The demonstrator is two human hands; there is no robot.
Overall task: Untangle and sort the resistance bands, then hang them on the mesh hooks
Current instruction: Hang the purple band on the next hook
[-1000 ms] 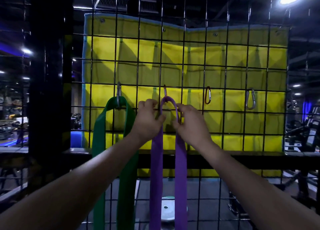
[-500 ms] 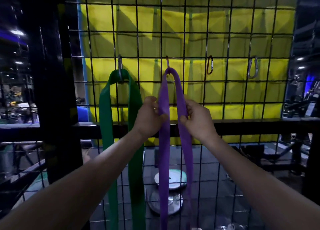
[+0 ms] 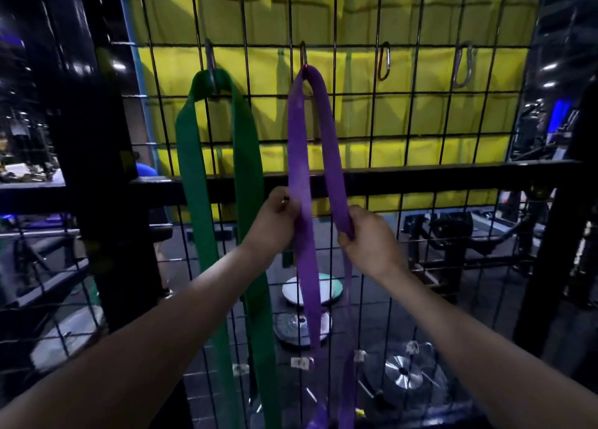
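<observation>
A purple resistance band (image 3: 299,130) hangs as a loop from the second carabiner hook (image 3: 303,54) on the black wire mesh (image 3: 417,130). My left hand (image 3: 275,220) pinches its left strand and my right hand (image 3: 369,239) grips its right strand, both about halfway down the loop. To the left a green band (image 3: 249,156) hangs from the first hook (image 3: 210,62), untouched. The purple band's lower end runs out of sight at the bottom edge.
Two empty carabiner hooks (image 3: 384,61) (image 3: 463,66) hang on the mesh to the right. A yellow padded mat (image 3: 420,17) lies behind the mesh. A thick black post (image 3: 97,156) stands left. Weight plates (image 3: 403,377) lie on the floor beyond.
Both hands have slid down the purple band's strands, from just under the hook to mid-loop. The view has tilted downward, showing more floor.
</observation>
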